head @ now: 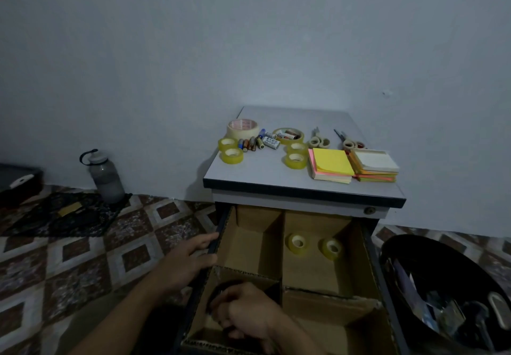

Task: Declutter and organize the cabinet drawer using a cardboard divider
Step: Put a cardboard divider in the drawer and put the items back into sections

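Note:
The cabinet drawer stands pulled out, lined with a cardboard divider that splits it into compartments. Two yellow tape rolls lie in the far right compartment. My left hand rests on the drawer's left rim with its fingers over the edge. My right hand is down in the near left compartment, its fingers curled round a dark round object, partly hidden. On the cabinet top lie more tape rolls, batteries, scissors and sticky-note pads.
A black bin with mixed items stands right of the drawer. A grey water bottle and a dark mat sit on the patterned floor at left. A dark box is at the far left by the wall.

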`<state>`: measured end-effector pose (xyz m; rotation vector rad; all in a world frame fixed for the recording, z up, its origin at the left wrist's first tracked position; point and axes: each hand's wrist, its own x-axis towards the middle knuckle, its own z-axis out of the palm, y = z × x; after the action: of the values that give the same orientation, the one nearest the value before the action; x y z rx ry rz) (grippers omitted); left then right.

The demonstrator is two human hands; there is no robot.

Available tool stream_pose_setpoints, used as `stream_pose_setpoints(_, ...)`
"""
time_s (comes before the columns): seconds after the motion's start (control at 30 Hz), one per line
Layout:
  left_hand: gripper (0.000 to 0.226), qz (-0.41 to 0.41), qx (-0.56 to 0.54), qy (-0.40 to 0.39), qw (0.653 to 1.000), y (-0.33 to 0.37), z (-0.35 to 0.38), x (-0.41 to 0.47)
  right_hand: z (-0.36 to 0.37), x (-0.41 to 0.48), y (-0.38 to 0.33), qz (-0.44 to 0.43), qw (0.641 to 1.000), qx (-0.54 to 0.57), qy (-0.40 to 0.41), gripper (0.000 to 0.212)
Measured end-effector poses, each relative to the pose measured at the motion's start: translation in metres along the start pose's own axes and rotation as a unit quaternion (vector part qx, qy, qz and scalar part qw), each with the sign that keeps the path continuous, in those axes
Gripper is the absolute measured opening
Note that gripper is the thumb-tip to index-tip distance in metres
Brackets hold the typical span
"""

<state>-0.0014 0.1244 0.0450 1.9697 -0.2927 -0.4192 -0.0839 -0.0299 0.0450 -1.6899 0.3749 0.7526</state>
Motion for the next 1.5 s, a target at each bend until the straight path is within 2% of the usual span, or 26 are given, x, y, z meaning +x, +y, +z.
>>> stream_pose_setpoints(0.13,0.036,-0.004,0.042,0.017,0.999,0.002,0.0,0.001,-0.008,-0.011,-0.004,-0.042,0.998,-0.036,0.001,0.019)
stream_pose_setpoints(0.23,0.026,0.02,0.098,0.079,0.992,0.011,-0.002,0.003,-0.024,-0.025,-0.015,-0.084,0.993,-0.083,0.009,0.019)
stream_pose_setpoints(0.37,0.022,0.079,0.123,0.147,0.978,0.049,-0.012,0.009,-0.057,-0.046,-0.036,-0.129,0.989,-0.075,0.008,0.017)
stream_pose_setpoints(0.5,0.015,0.163,0.142,0.203,0.955,0.1,-0.026,0.029,-0.1,-0.07,-0.067,-0.196,0.975,-0.08,0.066,0.013)
stream_pose_setpoints(0.57,0.013,0.193,0.149,0.206,0.948,0.124,-0.033,0.047,-0.125,-0.074,-0.084,-0.246,0.955,-0.116,0.117,0.014)
stream_pose_setpoints(0.67,0.013,0.194,0.188,0.187,0.945,0.152,-0.042,0.084,-0.163,-0.069,-0.114,-0.31,0.912,-0.158,0.216,0.012)
stream_pose_setpoints(0.8,0.023,0.194,0.242,0.142,0.94,0.178,-0.046,0.135,-0.206,-0.041,-0.156,-0.35,0.845,-0.23,0.332,0.015)
stream_pose_setpoints(0.9,0.026,0.173,0.312,0.124,0.926,0.185,-0.043,0.166,-0.225,-0.015,-0.182,-0.338,0.792,-0.335,0.383,0.02)
stream_pose_setpoints(1.0,0.028,0.136,0.426,0.108,0.888,0.184,-0.043,0.189,-0.236,0.012,-0.2,-0.307,0.764,-0.434,0.364,0.026)
stream_pose_setpoints(1.17,0.027,0.145,0.465,0.089,0.869,0.177,-0.044,0.208,-0.243,0.05,-0.213,-0.26,0.758,-0.504,0.324,0.026)
stream_pose_setpoints(1.3,0.03,0.161,0.484,0.08,0.856,0.178,-0.044,0.214,-0.241,0.062,-0.215,-0.274,0.742,-0.514,0.331,0.021)
stream_pose_setpoints(1.5,0.031,0.166,0.52,0.063,0.836,0.183,-0.046,0.216,-0.24,0.064,-0.216,-0.254,0.726,-0.545,0.334,0.025)
